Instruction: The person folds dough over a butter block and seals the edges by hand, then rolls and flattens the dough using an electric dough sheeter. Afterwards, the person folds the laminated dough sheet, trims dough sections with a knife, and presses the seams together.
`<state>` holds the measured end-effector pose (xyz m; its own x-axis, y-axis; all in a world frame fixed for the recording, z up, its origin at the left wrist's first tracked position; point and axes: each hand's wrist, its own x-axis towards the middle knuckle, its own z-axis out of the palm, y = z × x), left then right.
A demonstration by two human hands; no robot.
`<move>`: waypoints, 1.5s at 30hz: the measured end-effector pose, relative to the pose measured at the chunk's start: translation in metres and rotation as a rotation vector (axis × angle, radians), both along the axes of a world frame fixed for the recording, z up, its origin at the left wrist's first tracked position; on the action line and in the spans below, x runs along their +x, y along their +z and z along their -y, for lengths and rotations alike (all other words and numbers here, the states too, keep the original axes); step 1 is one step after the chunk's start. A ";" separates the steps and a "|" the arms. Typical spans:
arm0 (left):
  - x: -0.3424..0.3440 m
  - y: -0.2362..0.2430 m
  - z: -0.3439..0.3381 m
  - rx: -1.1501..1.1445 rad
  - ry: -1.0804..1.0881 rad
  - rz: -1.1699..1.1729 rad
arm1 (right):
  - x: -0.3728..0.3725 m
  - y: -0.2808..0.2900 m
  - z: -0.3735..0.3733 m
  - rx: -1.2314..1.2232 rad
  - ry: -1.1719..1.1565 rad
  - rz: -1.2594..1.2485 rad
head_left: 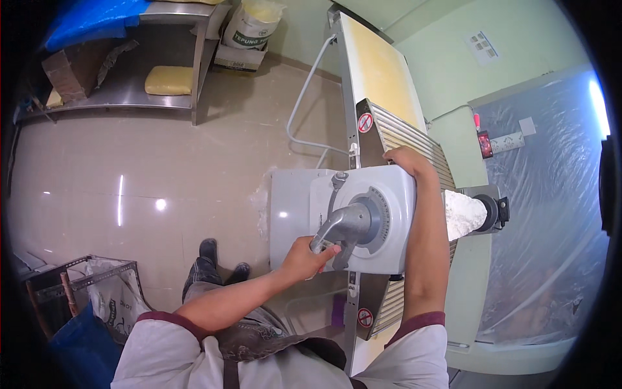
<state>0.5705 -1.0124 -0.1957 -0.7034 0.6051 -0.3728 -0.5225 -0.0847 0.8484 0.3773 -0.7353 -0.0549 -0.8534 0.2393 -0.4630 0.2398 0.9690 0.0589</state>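
Observation:
A pale grey dough sheeter [295,220] stands in front of me, with a round graduated dial [382,223] on its top. My left hand [303,258] is closed around the metal lever handle [340,223] that comes off this dial. Over the right part of the housing stretches my right forearm. My right hand [409,160] lies at the housing's far edge beside the slatted guard [414,139], its visible fingers pointing left and partly hidden. Right of that forearm, white flour [463,215] fills a holder on the machine.
Beyond the guard extends a yellowish conveyor belt [382,71]. A steel shelf table [129,100] at the far left bears a yellow packet [170,80]; a flour sack [254,26] is beside it. Plastic sheeting [538,246] covers the right wall. At lower left is a metal rack [97,279].

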 end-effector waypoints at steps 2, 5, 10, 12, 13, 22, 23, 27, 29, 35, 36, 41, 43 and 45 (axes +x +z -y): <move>0.001 -0.002 0.000 -0.002 -0.023 -0.003 | 0.000 -0.003 -0.006 -0.023 -0.011 0.009; 0.003 -0.006 -0.002 0.002 -0.018 0.010 | 0.002 -0.001 -0.006 -0.019 -0.005 0.027; -0.005 -0.021 -0.005 -0.051 -0.081 -0.084 | 0.006 0.009 0.011 -0.023 -0.098 0.013; -0.016 -0.034 -0.005 0.026 0.024 -0.296 | 0.009 0.011 0.017 0.002 -0.055 -0.031; -0.020 -0.042 -0.004 0.037 0.104 -0.502 | 0.010 0.012 0.020 -0.002 -0.070 -0.056; -0.024 -0.004 0.020 0.132 0.550 -0.766 | 0.027 0.016 0.034 -0.102 -0.037 -0.496; -0.018 0.022 0.029 0.304 0.611 -0.763 | 0.031 0.016 0.035 -0.128 -0.015 -0.582; 0.039 0.145 0.087 1.356 0.427 -0.027 | 0.062 0.017 0.046 -0.197 0.111 -0.762; 0.068 0.195 0.094 1.627 0.544 -0.730 | 0.089 0.017 0.052 -0.189 0.118 -0.833; 0.113 0.243 0.039 1.785 0.555 -1.497 | 0.192 0.006 0.069 -0.284 0.375 -1.219; 0.117 0.245 0.032 1.777 0.472 -1.443 | 0.210 0.005 0.065 -0.338 0.358 -1.269; 0.133 0.248 0.010 1.768 0.417 -1.461 | 0.284 -0.011 0.035 -0.497 0.212 -1.447; 0.137 0.248 0.006 1.848 0.625 -1.505 | 0.306 -0.025 0.024 -0.486 0.086 -1.515; 0.138 0.246 0.002 1.793 0.528 -1.522 | 0.318 -0.042 0.020 -0.493 -0.112 -1.574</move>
<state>0.7089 -1.0140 0.0500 -0.0110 -0.6137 0.7895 0.4267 -0.7169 -0.5513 0.6954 -0.7552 -0.0966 -0.5186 0.4298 0.7391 -0.1722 0.7943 -0.5826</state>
